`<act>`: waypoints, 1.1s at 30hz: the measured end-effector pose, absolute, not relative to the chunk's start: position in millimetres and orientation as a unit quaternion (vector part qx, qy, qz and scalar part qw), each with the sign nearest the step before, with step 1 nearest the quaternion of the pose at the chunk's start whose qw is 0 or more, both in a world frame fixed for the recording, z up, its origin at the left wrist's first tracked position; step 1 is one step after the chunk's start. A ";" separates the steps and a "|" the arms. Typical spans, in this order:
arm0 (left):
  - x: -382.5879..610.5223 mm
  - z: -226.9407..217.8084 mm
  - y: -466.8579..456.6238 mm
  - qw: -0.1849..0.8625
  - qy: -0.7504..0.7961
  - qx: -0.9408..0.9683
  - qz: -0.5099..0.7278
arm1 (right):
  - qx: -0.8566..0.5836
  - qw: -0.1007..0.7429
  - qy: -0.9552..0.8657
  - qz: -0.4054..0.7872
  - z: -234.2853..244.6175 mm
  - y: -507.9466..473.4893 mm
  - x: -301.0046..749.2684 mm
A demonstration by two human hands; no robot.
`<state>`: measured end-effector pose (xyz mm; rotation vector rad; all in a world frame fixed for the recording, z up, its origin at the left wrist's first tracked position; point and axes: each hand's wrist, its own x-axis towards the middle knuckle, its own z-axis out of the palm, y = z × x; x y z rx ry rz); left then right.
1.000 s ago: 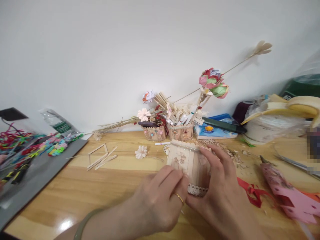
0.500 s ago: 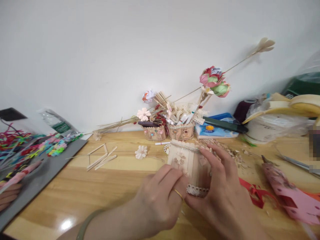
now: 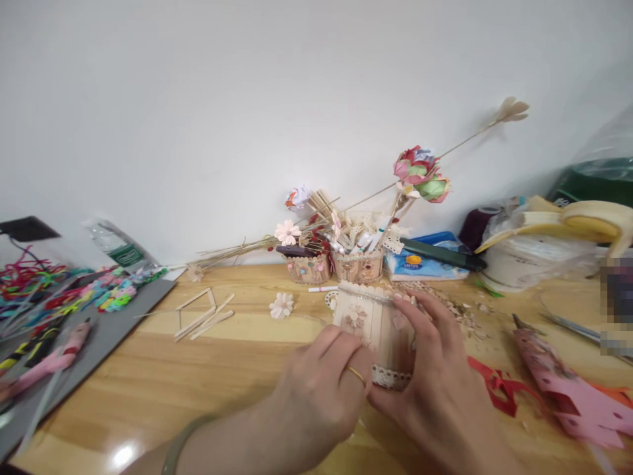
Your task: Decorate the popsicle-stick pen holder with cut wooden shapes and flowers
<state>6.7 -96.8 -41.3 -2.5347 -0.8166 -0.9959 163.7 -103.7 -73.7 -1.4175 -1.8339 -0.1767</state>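
A pale wooden craft-stick pot tilts above the table in front of me, with a flower on its side, trim near the scalloped rim and white lace trim round its base. My right hand is wrapped round the pot's right side, fingers on the upper edge and thumb by the lace. Against the lower left of the pot, my left hand is closed, its curled fingers pressing at the lace's left end. Those fingertips and the thumb are hidden. A ring and a green bangle are on this hand and wrist.
Behind stand two decorated stick pots with dried stems and paper flowers. Loose sticks and a white flower lie left. Red scraps and a pink glue gun lie right. Another glue gun rests on the grey mat.
The view has shifted slightly. Both my hands keep their places on the pot. At the far left, another person's hand has mostly left view and the pink glue gun there shows more.
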 end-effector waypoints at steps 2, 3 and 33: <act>6.3 -36.1 -94.9 0.095 -0.287 -0.874 -0.382 | -0.549 0.407 -0.726 -0.073 -71.9 -101.4 164.6; 5.1 -31.9 -93.2 0.051 -0.285 -0.869 -0.402 | -0.542 0.415 -0.727 -0.071 -70.3 -100.2 165.5; 17.7 -13.1 -76.9 -0.703 -0.384 -0.430 -0.415 | -0.451 0.463 -0.757 -0.095 -57.8 -95.2 181.9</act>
